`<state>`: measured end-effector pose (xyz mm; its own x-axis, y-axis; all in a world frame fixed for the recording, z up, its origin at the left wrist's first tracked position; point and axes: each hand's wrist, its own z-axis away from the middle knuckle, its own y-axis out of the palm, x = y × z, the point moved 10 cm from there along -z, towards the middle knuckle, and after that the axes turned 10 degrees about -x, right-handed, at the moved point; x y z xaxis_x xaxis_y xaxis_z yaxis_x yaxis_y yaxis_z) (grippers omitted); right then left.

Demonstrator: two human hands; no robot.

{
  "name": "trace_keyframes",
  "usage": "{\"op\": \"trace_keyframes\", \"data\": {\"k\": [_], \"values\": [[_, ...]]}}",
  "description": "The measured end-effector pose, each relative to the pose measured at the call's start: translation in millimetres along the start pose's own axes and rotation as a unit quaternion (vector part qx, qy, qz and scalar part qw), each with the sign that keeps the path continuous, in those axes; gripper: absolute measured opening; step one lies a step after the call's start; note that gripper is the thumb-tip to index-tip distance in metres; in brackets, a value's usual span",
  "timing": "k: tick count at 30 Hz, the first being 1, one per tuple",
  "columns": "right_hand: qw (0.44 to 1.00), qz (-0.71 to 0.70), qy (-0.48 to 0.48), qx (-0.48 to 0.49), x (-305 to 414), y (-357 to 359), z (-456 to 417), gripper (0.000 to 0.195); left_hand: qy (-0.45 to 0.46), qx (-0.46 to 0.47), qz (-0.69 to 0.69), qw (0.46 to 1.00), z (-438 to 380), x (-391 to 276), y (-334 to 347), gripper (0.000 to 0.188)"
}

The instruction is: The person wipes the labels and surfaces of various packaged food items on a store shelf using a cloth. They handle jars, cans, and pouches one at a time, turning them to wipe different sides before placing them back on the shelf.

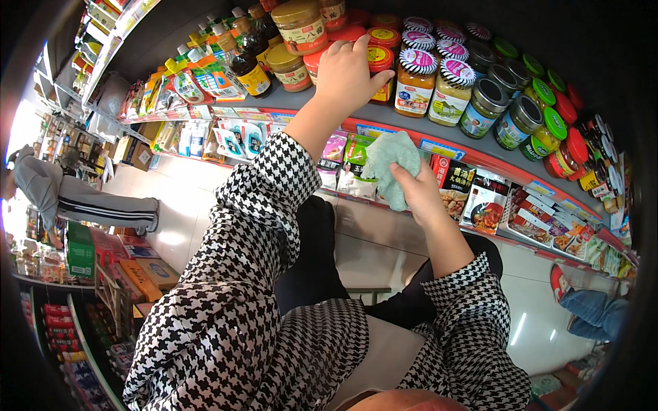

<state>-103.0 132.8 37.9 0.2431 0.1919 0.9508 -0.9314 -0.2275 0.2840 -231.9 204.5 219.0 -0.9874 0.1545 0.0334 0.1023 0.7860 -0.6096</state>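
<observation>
My left hand (345, 74) reaches over the front row of jars on the upper shelf, fingers spread among red lids. Its thumb lies against a red-lidded jar (381, 60); whether it grips a jar is hidden behind the hand. Left of it, a brown-paste jar with a gold lid (298, 26) is stacked above another gold-lidded jar (289, 68). My right hand (415, 192) holds a crumpled pale green cloth (393, 156) just below the shelf's front edge, thumb on top. Jars with striped lids (415, 82) stand to the right of my left hand.
Dark sauce bottles (248, 69) and spouted pouches (216, 74) line the upper shelf at left; green-lidded jars (555, 123) stand at right. Packets (486, 198) fill the lower shelf. A person in grey trousers (108, 203) is at left, another in jeans (591, 313) at right. Cartons (149, 275) stand lower left.
</observation>
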Motion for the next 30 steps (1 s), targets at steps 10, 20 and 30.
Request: {"op": "trace_keyframes", "data": {"k": [10, 20, 30], "values": [[0.998, 0.023, -0.060, 0.018, 4.6, 4.8, -0.8, 0.038, -0.031, -0.035, 0.027, 0.999, -3.8, -0.2, -11.0, 0.082], [0.997, -0.003, -0.074, 0.014, 20.5, 5.0, 4.6, 0.041, -0.013, -0.092, 0.009, 0.996, -1.0, -9.8, -36.9, 0.083], [0.982, -0.005, -0.187, -0.021, 41.3, 7.7, 8.7, 0.048, -0.029, -0.179, 0.282, 0.942, 82.0, 7.1, -56.4, 0.047]]}}
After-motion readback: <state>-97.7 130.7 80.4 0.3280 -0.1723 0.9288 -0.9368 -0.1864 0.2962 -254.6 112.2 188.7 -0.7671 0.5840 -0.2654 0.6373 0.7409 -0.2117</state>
